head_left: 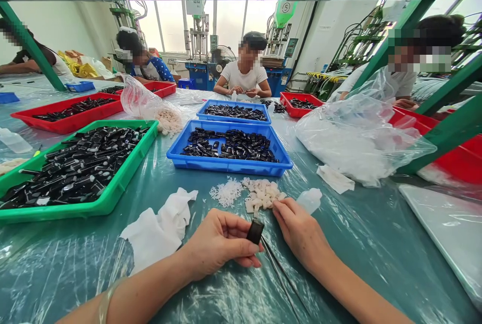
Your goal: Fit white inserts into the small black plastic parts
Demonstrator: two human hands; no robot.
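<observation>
My left hand (218, 243) pinches a small black plastic part (255, 231) between thumb and fingers, just above the green plastic-covered table. My right hand (299, 228) rests beside it, its fingertips on the pile of small white square pieces (261, 196). Thin metal tweezers (280, 271) run under that hand; whether it grips them I cannot tell. A heap of tiny white bits (227, 192) lies left of the squares.
A blue tray (229, 165) of black parts sits ahead, with a second blue tray (235, 104) behind. A green tray (109, 198) of black parts is left, a white cloth (158, 228) near it. Plastic bag (357, 138), small bottle (311, 198). Several people work opposite.
</observation>
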